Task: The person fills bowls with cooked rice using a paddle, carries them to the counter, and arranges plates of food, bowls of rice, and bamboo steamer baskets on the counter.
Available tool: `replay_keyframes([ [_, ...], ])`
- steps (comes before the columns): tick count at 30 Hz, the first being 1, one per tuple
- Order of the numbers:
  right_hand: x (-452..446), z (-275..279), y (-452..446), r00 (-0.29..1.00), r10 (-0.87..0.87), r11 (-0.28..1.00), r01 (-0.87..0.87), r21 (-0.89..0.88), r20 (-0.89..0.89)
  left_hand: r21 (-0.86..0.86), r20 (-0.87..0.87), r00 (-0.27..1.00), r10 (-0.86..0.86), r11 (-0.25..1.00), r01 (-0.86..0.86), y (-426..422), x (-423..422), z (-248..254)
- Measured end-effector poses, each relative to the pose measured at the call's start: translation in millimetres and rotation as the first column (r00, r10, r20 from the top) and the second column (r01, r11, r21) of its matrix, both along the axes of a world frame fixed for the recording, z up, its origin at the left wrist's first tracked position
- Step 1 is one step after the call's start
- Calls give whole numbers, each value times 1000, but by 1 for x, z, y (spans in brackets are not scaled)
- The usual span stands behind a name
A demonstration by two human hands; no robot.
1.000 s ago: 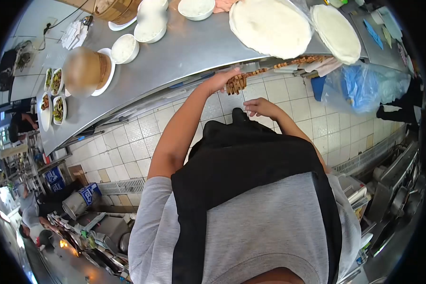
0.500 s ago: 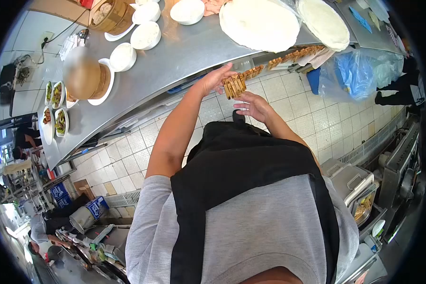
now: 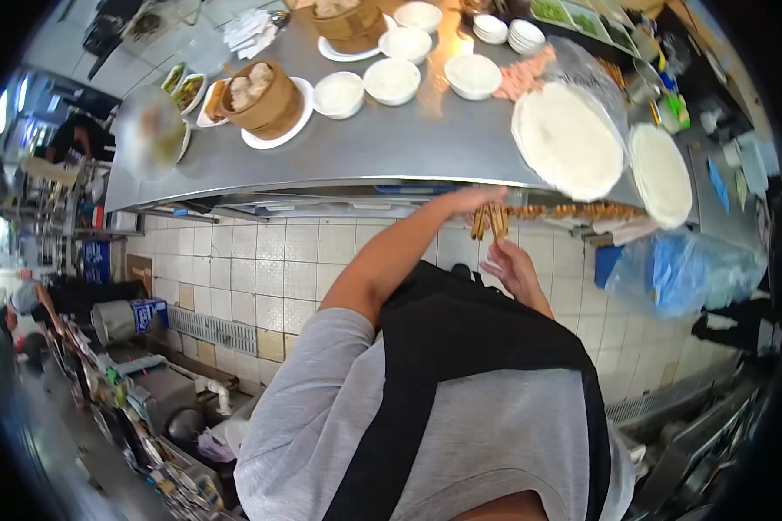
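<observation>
My left hand (image 3: 475, 201) is closed around a bunch of wooden clothespins (image 3: 499, 220), just in front of the steel table's edge. Just below the bunch is my right hand (image 3: 518, 267), palm up with its fingers loosely bent and apart; whether a fingertip touches the lowest clothespin I cannot tell. More wooden clothespins (image 3: 573, 211) are clipped in a row along the table's front edge, to the right of my hands.
The steel table (image 3: 339, 161) carries a bamboo steamer (image 3: 268, 106) of dumplings on a plate, several white bowls (image 3: 392, 81) and flat white dough rounds (image 3: 567, 143). Blue plastic bags (image 3: 673, 273) hang at right. At far left, a person (image 3: 82, 300) works.
My view has turned, so the table now lies straighter across. The clothespins in my left hand are no longer fanned toward me, and my right hand's fingers are more bent.
</observation>
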State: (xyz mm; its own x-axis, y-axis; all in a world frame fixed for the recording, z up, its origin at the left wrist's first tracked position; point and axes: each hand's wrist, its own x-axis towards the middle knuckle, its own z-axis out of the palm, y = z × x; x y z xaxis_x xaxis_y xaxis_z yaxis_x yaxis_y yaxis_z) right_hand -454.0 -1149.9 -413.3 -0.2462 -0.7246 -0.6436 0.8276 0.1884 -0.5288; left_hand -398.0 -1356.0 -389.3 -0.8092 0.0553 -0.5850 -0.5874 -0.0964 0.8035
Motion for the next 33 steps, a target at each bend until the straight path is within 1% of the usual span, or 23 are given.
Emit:
replay_keyframes([
  [1, -4, -3, 6, 998, 50, 998, -49, 26, -27, -135, -90, 995, 51, 989, -63, 3, -2, -13],
  [2, -11, -5, 12, 993, 100, 994, -98, 54, -54, -336, -183, 981, -69, 942, 3, 3, -1, -1],
  [3, -14, -2, 16, 973, 188, 979, -176, 98, -133, -548, -344, 934, -97, 828, -116, 10, -2, -33],
  [5, -18, 18, 14, 887, 324, 944, -280, 173, -330, -857, -88, 987, -136, 515, -5, 30, 15, 14],
  [7, -21, 42, -3, 798, 371, 929, -325, 179, -475, -736, -377, 921, -99, 636, -233, 43, 32, 10],
  [9, -23, 55, -27, 759, 304, 947, -307, 95, -576, -665, -415, 908, -62, 702, -256, 48, 55, 37],
  [10, -24, 65, -42, 733, 276, 949, -312, 53, -622, -642, -526, 848, -58, 681, -352, 44, 66, 41],
  [11, -25, 74, -59, 733, 278, 937, -349, 7, -621, -645, -527, 849, -41, 670, -368, 37, 78, 46],
  [12, -22, 85, -76, 727, 289, 930, -366, 4, -623, -553, -500, 860, 103, 726, -409, 30, 90, 61],
  [13, -16, 96, -93, 700, 271, 909, -412, -64, -661, -453, -457, 857, 239, 767, -455, 21, 102, 75],
  [14, -11, 106, -112, 673, 245, 882, -454, -129, -697, -456, -520, 811, 267, 716, -528, 9, 115, 83],
  [16, -8, 127, -150, 676, 211, 871, -457, -177, -707, -369, -620, 654, 433, 575, -730, -23, 145, 96],
  [18, -12, 147, -193, 612, 122, 875, -438, -207, -782, -324, -644, 484, 593, 362, -874, -65, 174, 120],
  [20, -9, 179, -237, 657, -31, 833, -400, -383, -753, -373, -696, 436, 571, 232, -899, -121, 194, 145],
  [22, -19, 190, -277, 661, -90, 836, -356, -418, -745, -374, -771, 417, 480, 189, -908, -174, 192, 183],
  [24, -18, 207, -308, 677, -128, 828, -329, -454, -725, -511, -772, 520, 366, 129, -850, -238, 169, 202],
  [26, -14, 216, -330, 694, -154, 807, -323, -494, -704, -663, -695, 651, 305, 77, -744, -293, 137, 226],
  [28, -10, 223, -341, 670, -175, 811, -317, -491, -722, -820, -556, 794, 246, -8, -572, -365, 100, 212],
  [29, -9, 224, -346, 652, -169, 812, -333, -479, -739, -953, -302, 944, 137, -83, -293, -404, 83, 199],
  [30, -12, 224, -350, 634, -162, 812, -349, -467, -756, -981, -6, 999, 52, -194, 4, -433, 72, 188],
  [31, -17, 222, -353, 611, -166, 818, -352, -454, -774, -981, -6, 999, 35, -194, 1, -443, 64, 188],
  [32, -25, 224, -356, 610, -176, 824, -339, -454, -773, -966, -155, 942, 297, 156, -208, -453, 57, 186],
  [33, -34, 226, -358, 584, -192, 834, -327, -445, -789, -783, -170, 803, 572, 416, -463, -462, 49, 183],
])
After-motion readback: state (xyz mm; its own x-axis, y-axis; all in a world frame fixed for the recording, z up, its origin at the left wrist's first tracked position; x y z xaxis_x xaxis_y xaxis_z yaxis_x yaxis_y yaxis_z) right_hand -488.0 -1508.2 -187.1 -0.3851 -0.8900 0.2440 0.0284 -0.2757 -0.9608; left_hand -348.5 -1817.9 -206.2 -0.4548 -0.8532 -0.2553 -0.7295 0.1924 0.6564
